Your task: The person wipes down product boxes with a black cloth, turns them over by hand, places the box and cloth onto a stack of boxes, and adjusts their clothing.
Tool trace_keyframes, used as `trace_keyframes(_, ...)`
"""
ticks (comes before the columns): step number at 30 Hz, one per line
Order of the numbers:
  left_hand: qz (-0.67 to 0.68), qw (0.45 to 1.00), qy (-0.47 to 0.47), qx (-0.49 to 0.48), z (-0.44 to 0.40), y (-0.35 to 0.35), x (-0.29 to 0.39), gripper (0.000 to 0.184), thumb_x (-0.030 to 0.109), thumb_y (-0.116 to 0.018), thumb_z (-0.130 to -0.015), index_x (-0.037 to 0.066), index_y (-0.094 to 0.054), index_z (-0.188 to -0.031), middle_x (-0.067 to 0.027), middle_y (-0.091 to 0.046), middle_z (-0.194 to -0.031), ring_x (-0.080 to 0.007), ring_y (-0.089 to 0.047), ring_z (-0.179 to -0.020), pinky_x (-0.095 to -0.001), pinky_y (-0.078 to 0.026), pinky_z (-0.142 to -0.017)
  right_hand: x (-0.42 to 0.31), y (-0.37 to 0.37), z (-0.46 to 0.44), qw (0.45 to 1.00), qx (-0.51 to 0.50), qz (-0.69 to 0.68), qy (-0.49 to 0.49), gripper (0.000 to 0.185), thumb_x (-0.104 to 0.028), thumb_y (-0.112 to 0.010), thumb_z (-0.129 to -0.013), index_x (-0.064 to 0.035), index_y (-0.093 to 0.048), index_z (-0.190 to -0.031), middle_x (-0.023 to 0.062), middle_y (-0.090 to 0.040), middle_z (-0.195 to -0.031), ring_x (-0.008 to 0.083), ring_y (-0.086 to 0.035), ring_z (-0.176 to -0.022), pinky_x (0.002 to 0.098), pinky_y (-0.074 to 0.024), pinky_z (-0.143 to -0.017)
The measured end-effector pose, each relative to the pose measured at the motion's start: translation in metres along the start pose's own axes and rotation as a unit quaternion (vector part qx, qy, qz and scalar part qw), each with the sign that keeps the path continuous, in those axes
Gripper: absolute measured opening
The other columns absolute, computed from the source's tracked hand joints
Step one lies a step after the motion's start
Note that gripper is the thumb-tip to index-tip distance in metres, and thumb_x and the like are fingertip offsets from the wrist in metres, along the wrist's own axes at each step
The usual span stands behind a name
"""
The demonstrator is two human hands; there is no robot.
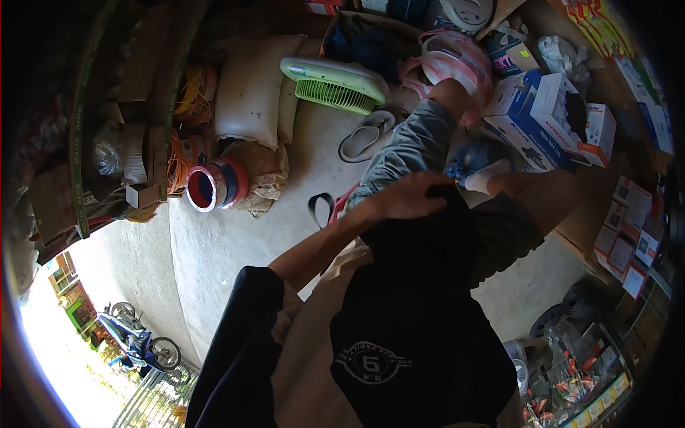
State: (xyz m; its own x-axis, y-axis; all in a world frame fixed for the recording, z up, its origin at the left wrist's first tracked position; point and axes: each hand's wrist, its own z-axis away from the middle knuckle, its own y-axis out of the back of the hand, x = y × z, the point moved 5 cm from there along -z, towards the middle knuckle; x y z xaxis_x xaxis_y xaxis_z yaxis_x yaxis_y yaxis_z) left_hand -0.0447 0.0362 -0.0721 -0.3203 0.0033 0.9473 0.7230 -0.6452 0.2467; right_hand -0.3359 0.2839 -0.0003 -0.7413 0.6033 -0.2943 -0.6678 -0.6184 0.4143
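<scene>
My left hand (417, 196) lies over my lap, palm down, with its fingers bent around a dark thing (439, 191). That thing blends into the black cloth below, so its kind is hard to make out. My right hand does not show. Beneath the hand are my black and tan shirt (367, 285), which has a round printed logo, and my grey-green shorts (407, 153). My bent legs extend toward the top and right. Past my knee stands a pink-and-white striped plastic bag (457, 64).
A green-rimmed fan (335, 85), a grey slipper (367, 135) and pale sacks (250, 93) are on the concrete floor. A red-and-white roll (207, 189) sits left. Boxes (556, 114) crowd the right. Shelves (85, 143) line the left; a motorcycle (139, 339) stands outside.
</scene>
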Motion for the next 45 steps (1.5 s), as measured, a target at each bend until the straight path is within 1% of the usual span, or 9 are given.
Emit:
trace_keyframes(7,-0.030,0.975,0.075,0.206,0.098,0.093,-0.058,0.035,0.006,-0.064,-0.097,0.006,-0.062,-0.132,-0.0093,-0.070,-0.123,-0.0194,-0.069,-0.108,-0.0355,-0.057,-0.091,-0.023,0.032,0.001,0.981,-0.071,0.175,0.048,0.027,-0.020,-0.073,-0.088,-0.0018,-0.070,-0.108,0.0134,-0.071,-0.080,0.0256,-0.069,-0.072,0.0384,-0.0526,-0.068)
trace_keyframes(13,0.129,0.945,0.223,0.201,0.225,0.040,-0.126,0.064,0.012,-0.070,-0.097,0.011,-0.036,-0.152,-0.0156,-0.063,-0.125,-0.0205,-0.067,-0.108,-0.0328,-0.057,-0.087,-0.218,0.074,-0.043,0.904,0.204,0.151,0.344,0.022,-0.006,-0.063,-0.095,-0.0030,-0.069,-0.116,0.0144,-0.072,-0.100,0.0294,-0.071,-0.091,0.0393,-0.0537,-0.085)
trace_keyframes(16,0.481,0.765,0.324,0.279,0.242,0.006,-0.092,0.093,0.021,-0.074,-0.094,0.012,-0.011,-0.162,-0.0205,-0.056,-0.139,-0.0230,-0.062,-0.119,-0.0368,-0.051,-0.101,-0.300,0.016,-0.078,0.871,-0.004,0.083,0.485,0.020,-0.006,-0.064,-0.095,-0.0012,-0.068,-0.114,0.0171,-0.072,-0.101,0.0322,-0.070,-0.092,0.0400,-0.0540,-0.083)
trace_keyframes(20,0.513,0.786,0.261,0.225,0.246,-0.028,-0.104,0.055,0.028,-0.073,-0.096,-0.002,-0.056,-0.139,-0.0106,-0.065,-0.128,-0.0171,-0.062,-0.116,-0.0346,-0.048,-0.101,-0.353,-0.090,-0.125,0.782,-0.144,0.092,0.600,0.033,-0.016,-0.067,-0.096,-0.0002,-0.061,-0.124,0.0170,-0.073,-0.109,0.0342,-0.071,-0.103,0.0411,-0.0553,-0.091)
trace_keyframes(24,0.474,0.808,0.183,0.299,0.248,-0.024,-0.102,0.050,0.025,-0.073,-0.095,0.000,-0.059,-0.136,-0.0083,-0.068,-0.125,-0.0165,-0.061,-0.115,-0.0345,-0.045,-0.104,-0.361,-0.176,-0.178,0.853,-0.403,0.099,0.317,0.072,-0.040,-0.069,-0.096,-0.0046,-0.036,-0.150,0.0192,-0.070,-0.117,0.0311,-0.071,-0.102,0.0389,-0.0544,-0.091)
trace_keyframes(27,0.426,0.831,0.192,0.301,0.254,-0.014,-0.106,0.053,0.021,-0.076,-0.093,0.000,-0.057,-0.138,-0.0070,-0.067,-0.127,-0.0135,-0.060,-0.112,-0.0308,-0.047,-0.098,-0.366,-0.185,-0.179,0.825,-0.283,0.181,0.455,0.095,-0.047,-0.074,-0.089,-0.0004,-0.021,-0.153,0.0187,-0.072,-0.103,0.0304,-0.072,-0.095,0.0392,-0.0549,-0.085)
trace_keyframes(32,0.355,0.864,0.218,0.282,0.250,-0.004,-0.095,0.040,0.021,-0.076,-0.093,-0.004,-0.063,-0.122,-0.0093,-0.070,-0.111,-0.0143,-0.063,-0.107,-0.0340,-0.051,-0.097,-0.401,-0.148,-0.142,0.747,-0.139,0.224,0.611,0.025,-0.027,-0.076,-0.085,-0.0053,-0.070,-0.095,0.0171,-0.072,-0.088,0.0359,-0.070,-0.088,0.0460,-0.0549,-0.079)
trace_keyframes(37,0.355,0.862,0.231,0.278,0.258,-0.020,-0.112,0.033,0.023,-0.076,-0.094,-0.003,-0.067,-0.112,-0.0071,-0.071,-0.100,-0.0113,-0.062,-0.095,-0.0311,-0.050,-0.086,-0.410,-0.144,-0.119,0.807,-0.130,0.244,0.523,0.020,-0.024,-0.074,-0.085,-0.0047,-0.072,-0.088,0.0162,-0.073,-0.083,0.0324,-0.074,-0.078,0.0433,-0.0580,-0.067)
trace_keyframes(45,0.323,0.820,0.160,0.444,0.282,-0.053,-0.108,0.021,0.012,-0.075,-0.091,-0.002,-0.069,-0.106,-0.0068,-0.071,-0.102,-0.0147,-0.064,-0.094,-0.0325,-0.052,-0.086,-0.423,-0.216,-0.062,0.515,0.021,0.430,0.741,0.029,-0.032,-0.064,-0.094,-0.0052,-0.074,-0.090,0.0096,-0.072,-0.075,0.0242,-0.070,-0.078,0.0392,-0.0506,-0.090)
